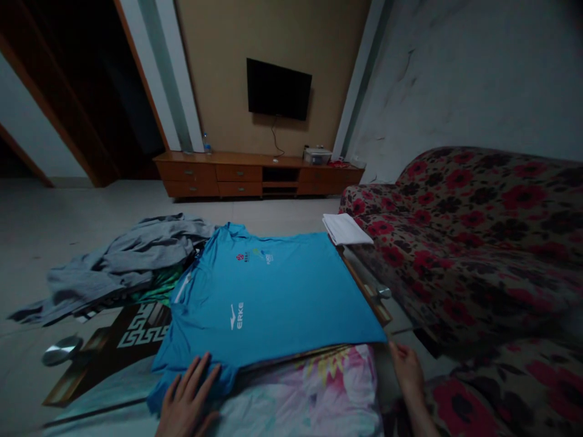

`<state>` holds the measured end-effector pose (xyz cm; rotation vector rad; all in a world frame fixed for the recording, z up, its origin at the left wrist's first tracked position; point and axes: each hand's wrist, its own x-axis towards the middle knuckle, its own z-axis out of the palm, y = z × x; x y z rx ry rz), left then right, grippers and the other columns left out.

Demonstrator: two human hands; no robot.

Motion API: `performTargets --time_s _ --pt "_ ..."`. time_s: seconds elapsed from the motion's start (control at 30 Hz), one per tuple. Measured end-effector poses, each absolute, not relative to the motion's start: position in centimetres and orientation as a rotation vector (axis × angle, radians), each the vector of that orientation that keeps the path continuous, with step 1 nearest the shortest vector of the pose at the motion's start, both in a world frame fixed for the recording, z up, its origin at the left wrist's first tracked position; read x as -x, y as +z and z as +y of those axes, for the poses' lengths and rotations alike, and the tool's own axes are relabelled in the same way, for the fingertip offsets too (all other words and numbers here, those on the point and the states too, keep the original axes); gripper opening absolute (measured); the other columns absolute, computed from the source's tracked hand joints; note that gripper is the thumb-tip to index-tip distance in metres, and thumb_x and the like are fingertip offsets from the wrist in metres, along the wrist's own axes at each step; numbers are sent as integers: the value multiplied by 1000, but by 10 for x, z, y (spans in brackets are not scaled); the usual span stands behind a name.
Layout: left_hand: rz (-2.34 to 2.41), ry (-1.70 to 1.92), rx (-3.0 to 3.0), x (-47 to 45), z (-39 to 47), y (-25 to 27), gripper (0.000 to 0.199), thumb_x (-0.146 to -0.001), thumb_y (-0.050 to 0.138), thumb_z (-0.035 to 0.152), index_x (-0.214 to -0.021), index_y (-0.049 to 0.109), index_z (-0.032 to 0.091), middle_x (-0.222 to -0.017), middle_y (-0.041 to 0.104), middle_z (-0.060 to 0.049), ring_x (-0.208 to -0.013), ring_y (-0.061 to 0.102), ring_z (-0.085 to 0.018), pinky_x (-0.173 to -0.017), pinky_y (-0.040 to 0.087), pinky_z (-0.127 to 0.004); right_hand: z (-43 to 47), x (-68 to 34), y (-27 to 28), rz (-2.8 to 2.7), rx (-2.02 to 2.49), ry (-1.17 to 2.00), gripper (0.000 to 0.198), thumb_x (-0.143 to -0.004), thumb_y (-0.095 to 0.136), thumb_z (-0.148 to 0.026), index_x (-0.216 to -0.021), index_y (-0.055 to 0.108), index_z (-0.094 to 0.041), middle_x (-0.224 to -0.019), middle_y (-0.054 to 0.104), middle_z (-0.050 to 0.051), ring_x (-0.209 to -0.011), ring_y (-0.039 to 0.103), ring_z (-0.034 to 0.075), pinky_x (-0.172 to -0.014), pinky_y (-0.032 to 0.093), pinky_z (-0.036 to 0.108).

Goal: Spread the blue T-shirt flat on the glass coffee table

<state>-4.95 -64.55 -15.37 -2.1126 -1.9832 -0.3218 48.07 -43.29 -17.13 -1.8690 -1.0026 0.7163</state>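
A blue T-shirt (291, 297) with small printed logos and the white word ERKE lies spread out sideways on a low table. Its collar and sleeve side is to the left, its hem to the right. My left hand (189, 397) rests flat on the near sleeve with the fingers spread. At the near hem corner my right hand (407, 367) pinches the shirt's edge between thumb and fingers. Under the shirt's near edge lies a pink, yellow and pale green patterned cloth (314, 394).
Grey clothes (132, 255) are heaped at the left end of the table (102, 358). A folded white cloth (347, 229) lies at the far right corner. A flowered sofa (469, 243) stands along the right. Farther back are a wooden cabinet (239, 176) and a wall-mounted television (279, 90).
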Motion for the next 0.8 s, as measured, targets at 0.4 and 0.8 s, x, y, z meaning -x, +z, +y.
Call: performTargets --time_s 0.4,0.8 --pt "-2048 -464 2009 107 -684 -150 39 -86 40 23 -115 64 33 -122 63 -4 -110 56 -24 -92 39 -42 -429 -464 -172 -460 1568 1250 48 -42 84 -34 -77 60 -13 -59 65 0 -52 63 13 -49 53 20" --pt "-2628 -548 1154 100 -655 -109 49 -89 33 49 -108 60 13 -105 59 -14 -100 50 -30 -82 41 -43 -428 -474 -194 -401 1459 1284 38 -45 78 -19 -79 62 -15 -64 67 0 -55 64 13 -51 56 19"
